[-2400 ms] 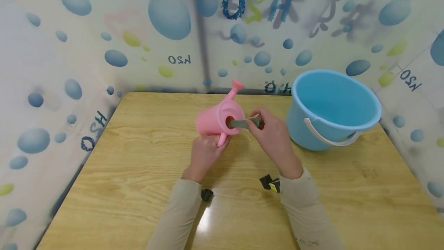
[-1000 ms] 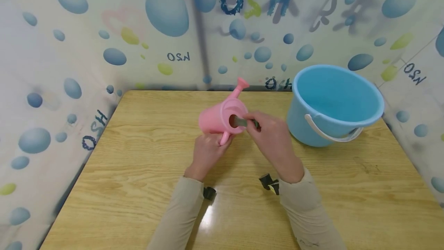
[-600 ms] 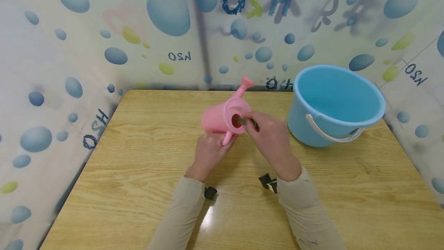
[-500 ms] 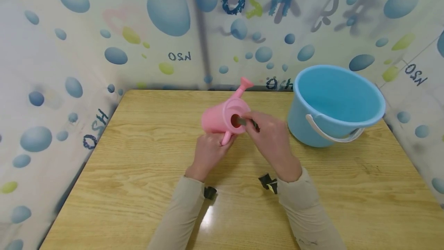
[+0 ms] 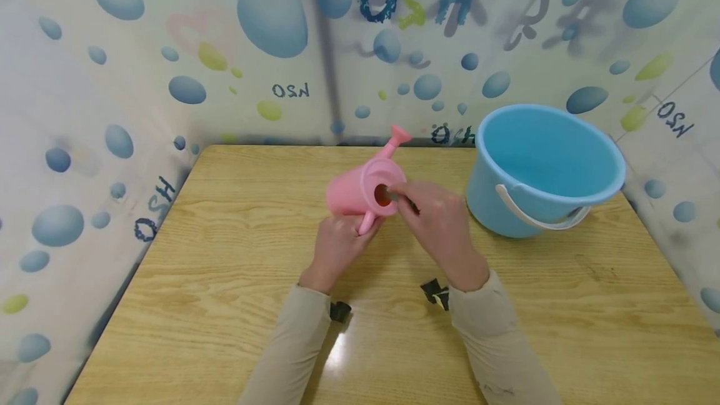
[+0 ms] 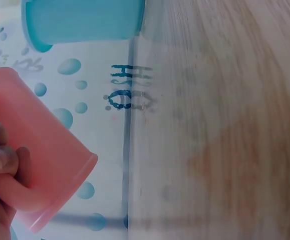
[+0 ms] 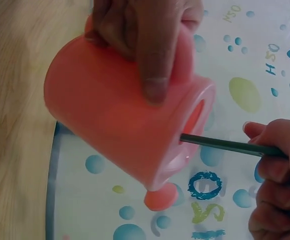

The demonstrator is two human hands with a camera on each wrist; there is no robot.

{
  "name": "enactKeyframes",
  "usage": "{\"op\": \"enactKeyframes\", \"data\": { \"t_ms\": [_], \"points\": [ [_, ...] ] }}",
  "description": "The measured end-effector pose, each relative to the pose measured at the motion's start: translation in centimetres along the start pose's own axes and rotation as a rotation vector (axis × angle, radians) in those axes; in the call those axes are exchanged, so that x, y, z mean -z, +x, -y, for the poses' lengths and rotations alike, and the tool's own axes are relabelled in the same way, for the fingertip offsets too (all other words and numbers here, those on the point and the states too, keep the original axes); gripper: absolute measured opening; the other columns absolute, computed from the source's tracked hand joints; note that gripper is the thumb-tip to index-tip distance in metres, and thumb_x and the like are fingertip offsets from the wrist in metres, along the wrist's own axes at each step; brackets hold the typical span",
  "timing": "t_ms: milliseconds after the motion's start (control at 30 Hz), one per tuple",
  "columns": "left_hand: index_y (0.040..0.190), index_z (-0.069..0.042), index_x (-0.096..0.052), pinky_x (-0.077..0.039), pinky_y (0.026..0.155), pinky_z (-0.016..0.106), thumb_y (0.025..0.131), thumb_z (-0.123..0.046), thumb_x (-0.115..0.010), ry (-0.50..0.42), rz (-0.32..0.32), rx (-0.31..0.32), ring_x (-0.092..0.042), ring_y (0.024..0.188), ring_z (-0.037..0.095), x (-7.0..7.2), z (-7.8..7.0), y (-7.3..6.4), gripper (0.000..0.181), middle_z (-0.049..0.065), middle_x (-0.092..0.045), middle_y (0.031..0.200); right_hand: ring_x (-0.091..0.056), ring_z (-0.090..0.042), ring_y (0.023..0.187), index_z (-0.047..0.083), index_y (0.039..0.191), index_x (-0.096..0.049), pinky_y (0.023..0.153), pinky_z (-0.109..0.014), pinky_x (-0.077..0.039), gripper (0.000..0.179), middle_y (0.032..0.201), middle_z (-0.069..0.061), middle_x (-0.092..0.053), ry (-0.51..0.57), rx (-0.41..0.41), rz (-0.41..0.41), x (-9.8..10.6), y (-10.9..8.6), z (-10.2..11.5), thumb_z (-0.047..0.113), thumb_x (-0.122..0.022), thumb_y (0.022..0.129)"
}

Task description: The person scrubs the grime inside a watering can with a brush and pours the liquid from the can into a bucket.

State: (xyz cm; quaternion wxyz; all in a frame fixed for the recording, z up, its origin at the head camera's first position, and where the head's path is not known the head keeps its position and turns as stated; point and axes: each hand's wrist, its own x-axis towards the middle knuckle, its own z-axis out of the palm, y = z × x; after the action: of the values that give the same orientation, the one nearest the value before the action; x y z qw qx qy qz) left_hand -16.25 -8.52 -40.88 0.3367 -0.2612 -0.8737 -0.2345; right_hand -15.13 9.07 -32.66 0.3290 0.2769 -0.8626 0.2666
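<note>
A pink watering can [image 5: 345, 192] lies tilted above the table in the head view, its round opening facing right and its spout up and away. My left hand [image 5: 335, 249] grips it by the handle from below, fingers curled round that handle in the left wrist view. My right hand [image 5: 441, 224] holds a slim, flat dark-green tool [image 7: 224, 144] between thumb and fingers. The tool's far end reaches into the can's opening and is hidden there. Something reddish shows inside the opening. The right fingertips are close to the rim.
A large blue bucket [image 5: 506, 205] with a white handle [image 5: 540, 220] stands at the back right of the wooden table [image 5: 225, 255]. Black tabs [image 5: 340, 312] hang beside the sleeve cuffs. A bubble-patterned sheet [image 5: 225, 30] lines the back and sides.
The green tool has gone deeper into the watering can, and the right fingers are closer to the opening. The can has shifted slightly right with the left hand. The bucket stays put.
</note>
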Motion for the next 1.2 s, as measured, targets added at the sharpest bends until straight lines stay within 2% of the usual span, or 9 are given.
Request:
{"op": "enactKeyframes", "data": {
  "t_ms": [200,500,700,1000,1200],
  "points": [
    [0.051,-0.017,-0.029,-0.018,0.039,0.020,0.082,-0.033,-0.063,-0.024,0.011,-0.034,-0.022,0.040,0.006,-0.01,-0.28,0.20,0.049,-0.007,-0.024,0.044,-0.044,-0.008,0.051,0.013,0.095,-0.069,0.048,-0.020,-0.037,0.016,0.062,0.002,-0.057,-0.002,0.016,0.017,-0.64,-0.32,-0.76,0.016,-0.067,0.080],
    [0.045,-0.017,-0.031,-0.020,0.038,0.021,0.080,-0.031,-0.065,-0.063,-0.001,0.051,-0.024,0.039,0.006,0.28,0.07,0.04,0.051,-0.008,-0.025,0.042,-0.047,-0.010,0.051,0.012,0.093,-0.069,0.047,-0.021,-0.036,0.018,0.058,0.002,-0.053,0.005,0.056,0.003,-0.65,-0.26,-0.68,0.019,-0.072,0.075],
    [0.044,-0.018,-0.031,-0.020,0.038,0.021,0.077,-0.028,-0.069,-0.063,-0.005,0.054,-0.025,0.038,0.005,0.32,0.33,0.05,0.051,-0.009,-0.025,0.041,-0.039,-0.010,0.048,0.013,0.093,-0.069,0.045,-0.021,-0.031,0.018,0.053,0.003,-0.046,-0.003,0.073,0.002,-0.37,-0.10,-0.35,0.018,-0.071,0.076],
    [0.048,-0.017,-0.031,-0.018,0.039,0.019,0.085,-0.034,-0.059,-0.058,-0.013,-0.019,-0.022,0.039,0.005,0.36,-0.18,0.28,0.050,-0.007,-0.025,0.043,-0.042,-0.011,0.050,0.014,0.098,-0.069,0.047,-0.021,-0.035,0.017,0.055,0.002,-0.049,-0.004,0.061,0.008,-0.26,-0.17,-0.31,0.020,-0.064,0.083],
    [0.048,-0.017,-0.030,-0.017,0.038,0.019,0.085,-0.034,-0.059,-0.074,-0.020,-0.027,-0.021,0.039,0.004,0.44,-0.56,0.56,0.050,-0.007,-0.025,0.043,-0.046,-0.012,0.051,0.013,0.096,-0.068,0.048,-0.022,-0.038,0.014,0.060,0.000,-0.055,0.000,0.055,-0.007,-0.34,-0.17,-0.39,0.018,-0.063,0.083]
  ]
}}
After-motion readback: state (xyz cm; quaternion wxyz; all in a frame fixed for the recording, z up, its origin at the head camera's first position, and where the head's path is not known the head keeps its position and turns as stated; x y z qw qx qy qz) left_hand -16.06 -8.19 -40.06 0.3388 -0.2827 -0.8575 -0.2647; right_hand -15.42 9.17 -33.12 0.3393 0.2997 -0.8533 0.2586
